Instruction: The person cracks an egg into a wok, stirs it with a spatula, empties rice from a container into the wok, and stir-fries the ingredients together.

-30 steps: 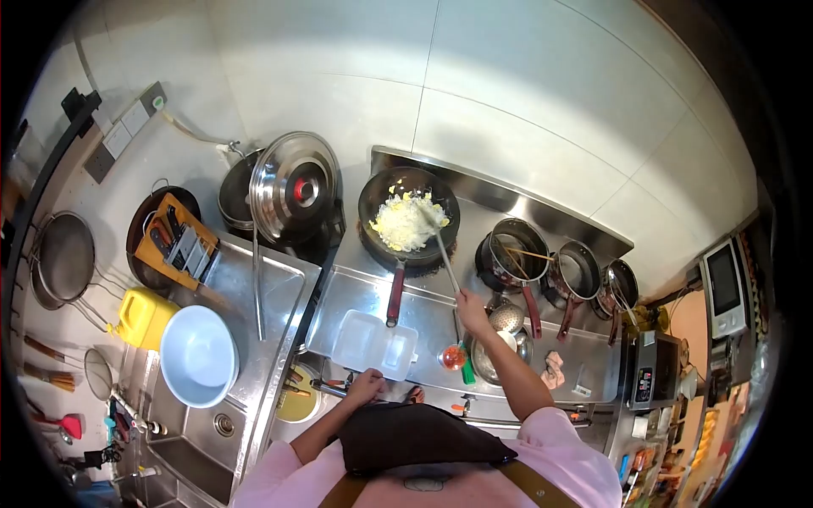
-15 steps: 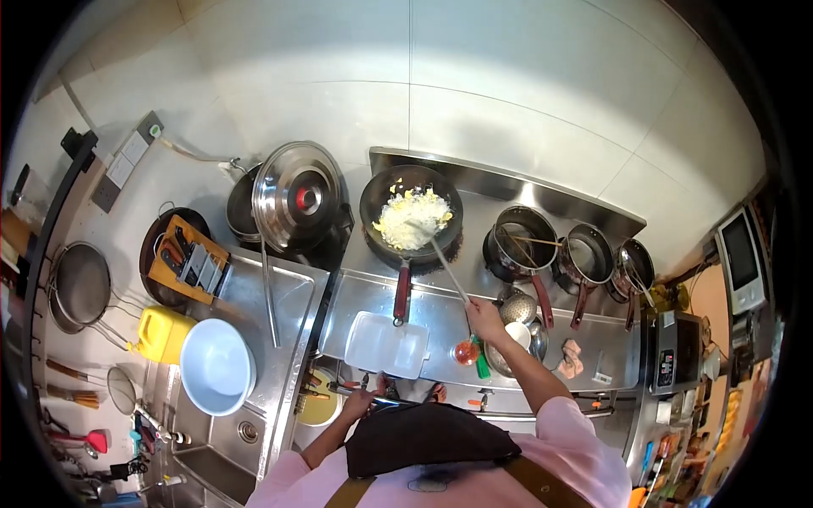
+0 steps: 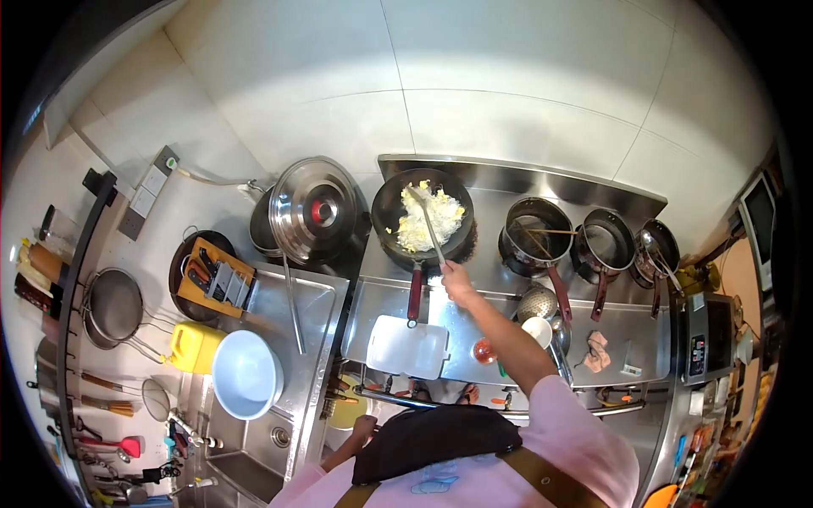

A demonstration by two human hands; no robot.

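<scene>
My right hand (image 3: pixel 457 281) is closed around the handle of a long metal spatula (image 3: pixel 430 222). The spatula's head lies in white rice (image 3: pixel 430 222) mixed with yellow, egg-like pieces. This food fills much of a dark frying pan (image 3: pixel 389 231), whose red-brown handle points towards me. My left hand (image 3: pixel 364 427) is low beside my body, near the front rail and away from the pan; its fingers are too unclear to read. A translucent white plastic container (image 3: pixel 408 345) stands between the pan handle and the counter's front edge.
Several dark saucepans (image 3: pixel 535 235) stand right of the pan. A perforated ladle (image 3: pixel 539 303), a white bowl (image 3: pixel 537 332) and a pink cloth (image 3: pixel 596 350) lie nearer. To the left are a lidded pot (image 3: pixel 313 210), a knife block (image 3: pixel 216 275), a blue basin (image 3: pixel 246 374) and a yellow jug (image 3: pixel 194 347).
My right hand has moved forward and left with the spatula, whose head now lies farther back in the pan. My left hand has drawn back from the counter's front. The view has shifted.
</scene>
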